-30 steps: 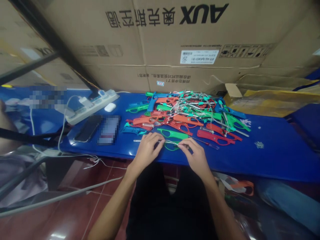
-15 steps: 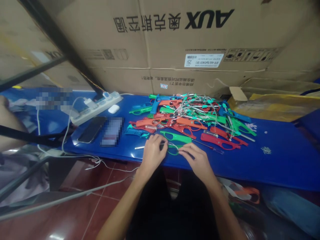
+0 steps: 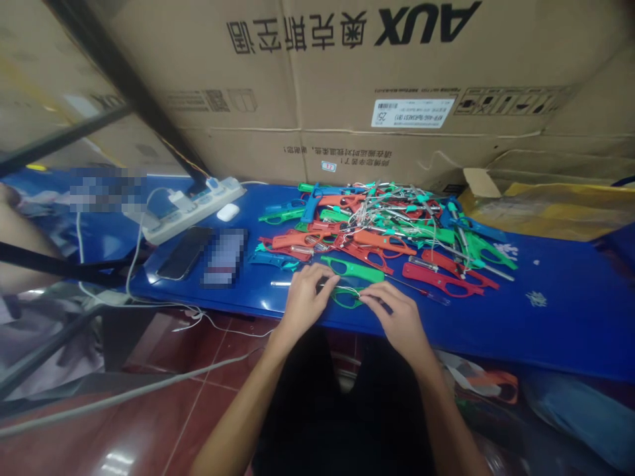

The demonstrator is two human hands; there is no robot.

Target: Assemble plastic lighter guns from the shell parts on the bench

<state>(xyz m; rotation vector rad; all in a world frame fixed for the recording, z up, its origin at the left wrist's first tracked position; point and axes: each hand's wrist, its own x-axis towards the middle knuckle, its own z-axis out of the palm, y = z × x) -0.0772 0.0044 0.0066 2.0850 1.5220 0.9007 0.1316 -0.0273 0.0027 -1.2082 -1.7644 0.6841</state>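
We hold a green handle flat at the near edge of the blue table. Our left hand pinches its left end with fingers curled shut, and a thin metal rod pokes out beside it. Our right hand pinches the right end likewise. Just behind crowds a pile of handles. A phone and a power strip lie further left.

The left hand covers the left end of the near green plastic handle; right of the black phone, a flat rectangle is pixelated.
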